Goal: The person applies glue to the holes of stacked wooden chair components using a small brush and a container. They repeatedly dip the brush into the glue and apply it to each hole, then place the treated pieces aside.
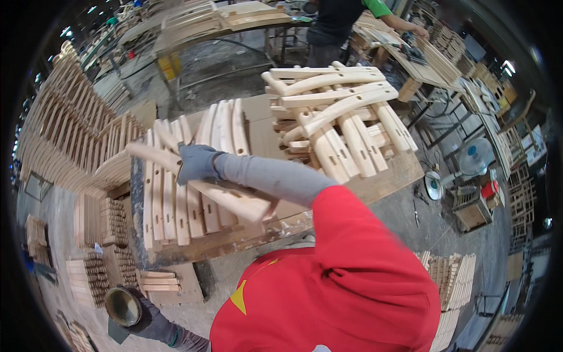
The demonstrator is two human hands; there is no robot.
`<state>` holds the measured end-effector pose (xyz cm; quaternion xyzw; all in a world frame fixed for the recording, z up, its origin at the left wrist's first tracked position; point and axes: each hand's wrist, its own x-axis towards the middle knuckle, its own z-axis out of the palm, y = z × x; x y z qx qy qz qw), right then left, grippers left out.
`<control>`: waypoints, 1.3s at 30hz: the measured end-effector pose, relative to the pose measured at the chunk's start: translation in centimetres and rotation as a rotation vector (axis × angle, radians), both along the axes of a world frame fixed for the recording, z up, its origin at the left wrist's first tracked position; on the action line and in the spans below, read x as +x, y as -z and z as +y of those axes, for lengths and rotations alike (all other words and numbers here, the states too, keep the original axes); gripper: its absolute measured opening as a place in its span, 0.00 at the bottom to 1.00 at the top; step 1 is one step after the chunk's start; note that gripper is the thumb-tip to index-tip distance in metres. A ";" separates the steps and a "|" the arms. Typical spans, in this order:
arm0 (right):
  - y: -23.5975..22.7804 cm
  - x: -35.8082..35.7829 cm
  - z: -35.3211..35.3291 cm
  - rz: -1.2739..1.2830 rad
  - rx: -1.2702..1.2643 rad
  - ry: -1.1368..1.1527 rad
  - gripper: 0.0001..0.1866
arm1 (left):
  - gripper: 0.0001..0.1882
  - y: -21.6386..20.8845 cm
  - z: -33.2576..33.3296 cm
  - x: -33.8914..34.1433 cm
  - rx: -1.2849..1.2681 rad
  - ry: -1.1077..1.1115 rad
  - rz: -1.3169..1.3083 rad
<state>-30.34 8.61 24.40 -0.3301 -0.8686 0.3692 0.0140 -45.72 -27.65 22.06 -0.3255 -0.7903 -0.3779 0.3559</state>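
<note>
My right hand (199,164), in a grey glove, reaches across the table and is closed around a curved wooden piece (234,199), whose near end is a little blurred. Beneath it lies a row of similar curved wooden pieces (170,202) with slots cut in them, side by side on the worktable (264,226). Low at the left, off the table's edge, my left hand (153,322), also gloved, grips a round open cup (123,306) with a dark inside. A flat greenish piece (118,332) shows just below the cup. My left fingers are partly hidden behind it.
A crisscross stack of wooden pieces (346,117) stands on the table's right part. Tall racks of curved parts (64,123) rise at the left, with piled blocks (88,276) below. A fan (474,155) stands at the right. A co-worker (337,26) works at another bench beyond.
</note>
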 end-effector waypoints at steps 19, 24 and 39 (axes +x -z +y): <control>-1.7 46.8 6.5 -0.451 0.511 -0.257 0.48 | 0.28 -2.7 14.0 17.3 0.077 0.327 -0.116; -1.2 46.3 8.7 -0.357 0.537 -0.090 0.41 | 0.31 -1.3 13.2 16.4 0.571 0.749 -0.653; -2.7 20.7 -5.6 0.176 0.478 -0.077 0.26 | 0.41 -1.3 6.6 9.0 0.374 0.326 -0.299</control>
